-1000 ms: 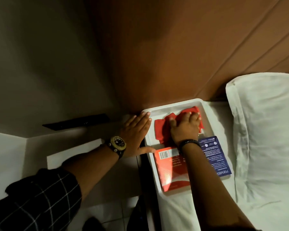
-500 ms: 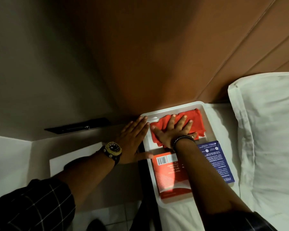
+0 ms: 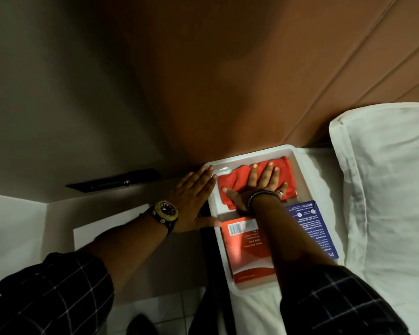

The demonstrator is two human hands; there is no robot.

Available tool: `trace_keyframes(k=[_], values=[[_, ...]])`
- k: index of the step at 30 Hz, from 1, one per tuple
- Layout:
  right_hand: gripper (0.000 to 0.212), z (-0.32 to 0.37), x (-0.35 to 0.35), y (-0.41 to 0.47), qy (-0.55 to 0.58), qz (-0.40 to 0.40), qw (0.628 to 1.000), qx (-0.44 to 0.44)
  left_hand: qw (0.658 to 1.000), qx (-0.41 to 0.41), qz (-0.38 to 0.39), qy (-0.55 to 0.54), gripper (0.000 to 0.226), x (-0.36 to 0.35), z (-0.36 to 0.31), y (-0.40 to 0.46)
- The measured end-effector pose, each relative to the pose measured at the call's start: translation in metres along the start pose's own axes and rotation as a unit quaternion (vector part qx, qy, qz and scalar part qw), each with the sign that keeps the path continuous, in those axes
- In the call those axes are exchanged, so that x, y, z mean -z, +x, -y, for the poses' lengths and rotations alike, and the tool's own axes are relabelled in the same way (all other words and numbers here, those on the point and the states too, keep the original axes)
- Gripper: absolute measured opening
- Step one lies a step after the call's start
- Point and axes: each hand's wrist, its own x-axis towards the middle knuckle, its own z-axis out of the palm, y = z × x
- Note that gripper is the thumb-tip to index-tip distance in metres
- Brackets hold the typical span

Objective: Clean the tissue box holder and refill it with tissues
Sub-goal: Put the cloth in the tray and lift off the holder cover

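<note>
So right hand flat, fingers spread, pressing red cloth into white tray. Left hand flat, open, bracing 9 o'clock rim. Keep pressure even, reach 12 o'clock corners, dodge red tissue pack.

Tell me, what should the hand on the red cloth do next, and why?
Probably slide the red cloth toward the tray's far edge. The right hand lies flat on it, fingers spread, inside the white tray, while the left hand braces the tray's side. The strip by the far rim looks uncovered; the tissue boxes fill the near end.
</note>
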Motion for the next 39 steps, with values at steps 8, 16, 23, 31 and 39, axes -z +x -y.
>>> trace_keyframes(k=[8,16,23,31,39], values=[[0.084,0.021,0.017,-0.083,0.267,-0.226,0.928,0.131,0.979,0.123,-0.05,-0.158,0.098,-0.022,0.04,-0.059],[0.032,0.178,-0.1,-0.126,0.467,-0.183,0.845,0.186,0.755,0.545,0.025,-0.364,0.078,-0.13,0.133,-0.235],[0.04,0.218,-0.205,-0.036,0.397,-0.03,0.915,0.063,0.601,0.573,0.054,-0.555,0.038,-0.216,0.166,-0.283],[0.039,0.22,-0.253,-0.025,0.473,-0.033,0.881,0.009,0.498,0.563,-0.06,-0.657,0.033,-0.235,0.178,-0.25],[0.033,0.224,-0.249,-0.023,0.501,-0.015,0.865,0.018,0.507,0.532,-0.05,-0.676,0.018,-0.232,0.209,-0.239]])
